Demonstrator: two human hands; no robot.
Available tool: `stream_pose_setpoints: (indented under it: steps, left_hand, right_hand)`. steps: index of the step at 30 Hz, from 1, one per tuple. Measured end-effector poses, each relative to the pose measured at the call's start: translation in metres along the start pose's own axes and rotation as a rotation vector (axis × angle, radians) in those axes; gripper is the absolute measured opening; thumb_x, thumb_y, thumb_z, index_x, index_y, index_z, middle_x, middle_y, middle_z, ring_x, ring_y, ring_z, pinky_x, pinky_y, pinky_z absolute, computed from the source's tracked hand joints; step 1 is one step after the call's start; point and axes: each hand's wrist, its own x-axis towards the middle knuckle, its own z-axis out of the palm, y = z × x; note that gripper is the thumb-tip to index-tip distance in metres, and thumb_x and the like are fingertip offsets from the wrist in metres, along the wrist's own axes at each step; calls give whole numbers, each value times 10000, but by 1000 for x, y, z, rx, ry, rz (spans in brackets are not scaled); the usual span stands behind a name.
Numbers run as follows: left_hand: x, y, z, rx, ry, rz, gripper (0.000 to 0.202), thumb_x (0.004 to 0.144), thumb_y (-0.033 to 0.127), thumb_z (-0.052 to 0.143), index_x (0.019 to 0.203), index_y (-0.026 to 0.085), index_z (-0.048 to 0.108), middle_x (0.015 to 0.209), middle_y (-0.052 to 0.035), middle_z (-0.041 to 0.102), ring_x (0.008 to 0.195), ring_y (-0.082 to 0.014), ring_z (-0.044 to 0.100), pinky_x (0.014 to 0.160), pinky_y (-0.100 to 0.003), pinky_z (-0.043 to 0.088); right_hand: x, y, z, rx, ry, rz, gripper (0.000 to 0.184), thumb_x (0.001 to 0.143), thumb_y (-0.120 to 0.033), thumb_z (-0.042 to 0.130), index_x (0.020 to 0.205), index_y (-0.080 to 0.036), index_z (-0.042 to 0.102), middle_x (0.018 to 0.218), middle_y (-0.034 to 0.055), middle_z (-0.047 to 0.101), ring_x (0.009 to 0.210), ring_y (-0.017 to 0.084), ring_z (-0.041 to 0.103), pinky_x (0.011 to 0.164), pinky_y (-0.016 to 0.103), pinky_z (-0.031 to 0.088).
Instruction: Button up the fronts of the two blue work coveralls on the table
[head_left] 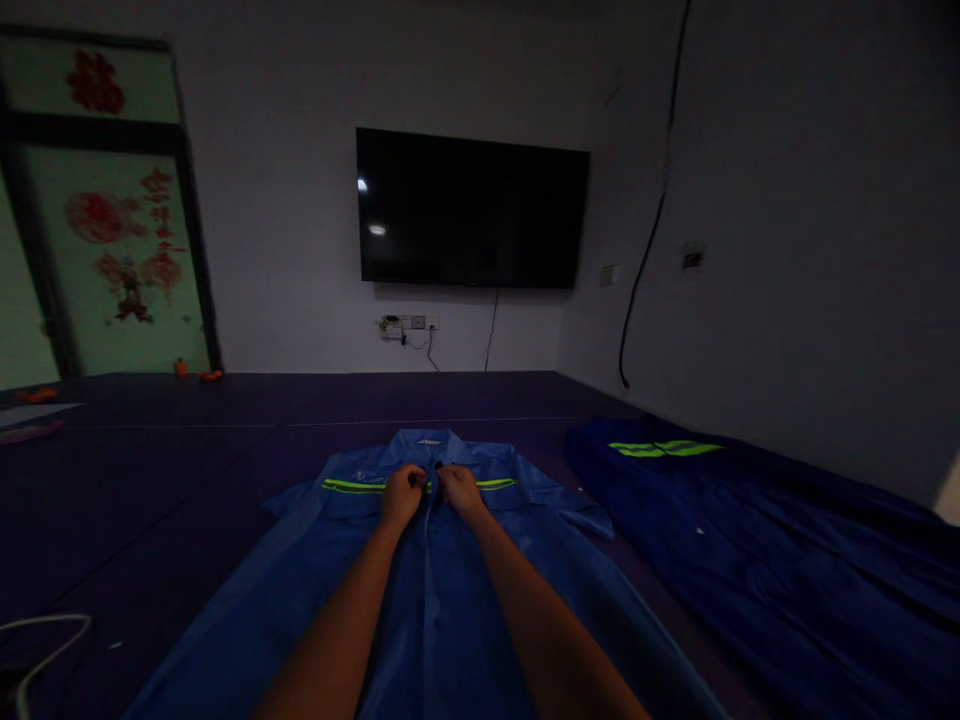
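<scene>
A blue work shirt with a yellow-green reflective stripe across the chest lies flat, collar away from me, on a dark purple surface. Both my hands rest near its collar at the centre opening. My left hand is closed, pinching the left edge of the front placket just below the stripe. My right hand is closed on the right edge, close beside the left hand. What exactly sits between the fingertips is too small to make out.
A second pile of dark blue garments with a yellow-green stripe lies to the right, against the wall. A black TV hangs ahead above a socket strip. A white cable loops at the lower left. Small orange items sit by the door.
</scene>
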Motion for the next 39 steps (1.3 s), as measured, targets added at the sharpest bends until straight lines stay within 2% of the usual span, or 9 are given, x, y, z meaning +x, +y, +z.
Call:
stream_pose_setpoints:
  steps: [6, 12, 23, 27, 32, 35, 39]
  left_hand:
    - [-2, 3, -1, 3, 32, 20, 150, 709, 51, 512, 768, 142, 615, 833, -40, 658, 826, -136, 597, 782, -254, 438]
    - [-2, 2, 0, 13, 36, 36, 186, 691, 22, 506, 780, 143, 617, 830, -36, 652, 817, -122, 594, 768, -242, 440]
    - [-1, 3, -1, -6, -12, 32, 171, 711, 43, 508, 781, 147, 624, 796, -27, 659, 739, -111, 600, 698, -227, 454]
    - [0, 2, 0, -34, -9, 37, 163, 714, 57, 502, 752, 144, 633, 758, -24, 660, 720, -114, 604, 680, -225, 458]
    - [0, 0, 1, -86, 2, 74, 144, 724, 123, 498, 701, 131, 640, 723, -42, 661, 693, -126, 601, 659, -233, 449]
    - [0, -2, 2, -99, 21, 88, 153, 730, 195, 505, 684, 134, 638, 695, -41, 656, 672, -133, 596, 642, -239, 441]
    - [0, -3, 3, -119, 9, 102, 168, 704, 276, 545, 655, 138, 625, 647, -26, 640, 629, -131, 583, 604, -231, 428]
  right_hand:
    - [-2, 0, 2, -14, -14, 0, 201, 712, -217, 413, 601, -159, 571, 438, -43, 481, 369, 79, 412, 379, 171, 287]
    - [-1, 2, 3, -42, -27, -20, 146, 599, -105, 453, 652, -157, 579, 506, -31, 550, 424, 84, 465, 430, 170, 338]
    - [-2, 2, 3, -153, -30, -9, 141, 609, -99, 478, 673, -157, 590, 527, -14, 592, 443, 106, 515, 437, 183, 351]
    - [-3, -1, 1, -219, -19, -10, 132, 609, -73, 512, 668, -151, 601, 564, 2, 609, 521, 115, 552, 476, 176, 359]
    - [-3, -8, 1, -364, 2, 7, 111, 636, -87, 559, 710, -140, 622, 667, 35, 640, 625, 123, 573, 537, 178, 362]
    - [-6, -14, 2, -502, -10, 0, 132, 678, -104, 550, 773, -147, 632, 717, 43, 648, 671, 126, 581, 558, 180, 360]
    - [-10, -18, 2, -579, -15, -33, 171, 721, -119, 520, 852, -153, 625, 764, 54, 649, 723, 138, 586, 575, 188, 356]
